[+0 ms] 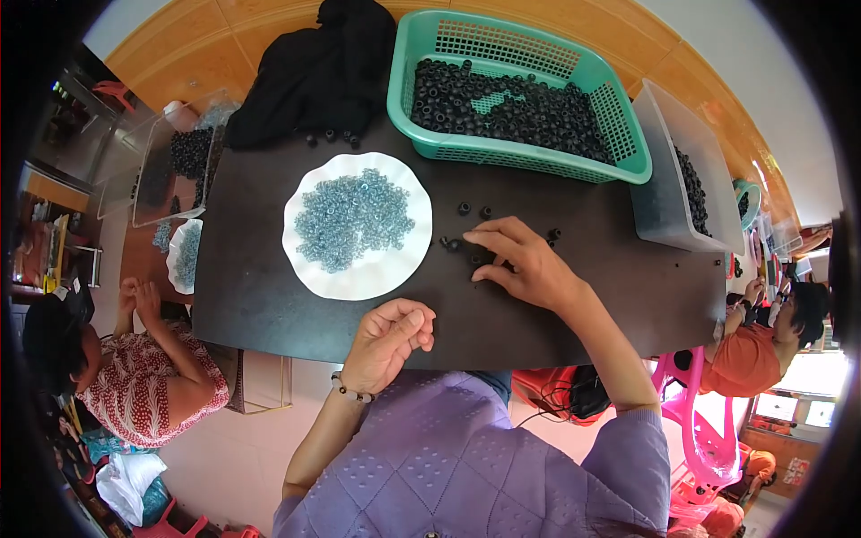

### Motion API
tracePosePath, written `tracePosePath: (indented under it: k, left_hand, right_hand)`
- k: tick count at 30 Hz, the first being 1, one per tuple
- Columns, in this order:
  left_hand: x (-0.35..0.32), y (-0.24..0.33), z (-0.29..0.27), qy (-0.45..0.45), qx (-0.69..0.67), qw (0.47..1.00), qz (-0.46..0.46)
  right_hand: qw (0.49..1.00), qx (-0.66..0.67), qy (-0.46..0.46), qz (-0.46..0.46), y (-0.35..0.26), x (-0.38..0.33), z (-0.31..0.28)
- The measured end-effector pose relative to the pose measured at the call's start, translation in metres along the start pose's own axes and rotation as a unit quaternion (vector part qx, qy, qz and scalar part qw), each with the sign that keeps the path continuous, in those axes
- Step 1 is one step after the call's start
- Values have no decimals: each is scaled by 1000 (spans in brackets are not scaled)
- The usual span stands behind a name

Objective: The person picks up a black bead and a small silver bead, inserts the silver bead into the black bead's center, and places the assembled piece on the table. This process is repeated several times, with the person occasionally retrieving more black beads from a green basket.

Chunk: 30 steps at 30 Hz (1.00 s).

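My right hand (pixel 529 267) is over the dark table, its thumb and fingers apart and curved around several small black round pieces (pixel 475 259) with holes in them. None of these is plainly gripped. My left hand (pixel 391 341) is closed near the front edge, thumb pressed to the curled fingers; what it holds, if anything, cannot be made out. Ahead of that hand is a white scalloped plate (pixel 309 280), heaped with small translucent blue-grey pieces (pixel 345 220). A beaded bracelet (pixel 350 389) circles my left wrist.
Behind the plate stands a green plastic basket (pixel 520 154) of black round pieces. A clear bin (pixel 659 193) is on the right, and black cloth (pixel 314 76) lies at the back left. People sit at both sides; a pink chair (pixel 695 421) is at the right.
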State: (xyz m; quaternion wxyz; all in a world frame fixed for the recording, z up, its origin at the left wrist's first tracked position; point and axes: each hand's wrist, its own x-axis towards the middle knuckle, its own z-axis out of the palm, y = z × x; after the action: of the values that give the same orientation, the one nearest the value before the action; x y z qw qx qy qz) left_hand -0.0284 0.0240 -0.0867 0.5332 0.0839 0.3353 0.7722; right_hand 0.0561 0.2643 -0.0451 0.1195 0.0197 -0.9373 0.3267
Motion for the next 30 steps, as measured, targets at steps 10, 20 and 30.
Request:
tracePosePath:
  k: [10, 20, 30]
  left_hand:
    - [0, -1, 0, 5, 2, 1000, -1]
    - [0, -4, -3, -15, -17, 1000, 16]
    - [-3, -4, 2, -4, -12, 999, 39]
  right_hand:
    - [998, -7, 35, 43, 4, -15, -12]
    - [997, -37, 68, -8, 10, 2, -10]
    - [997, -48, 59, 21, 1, 12, 2]
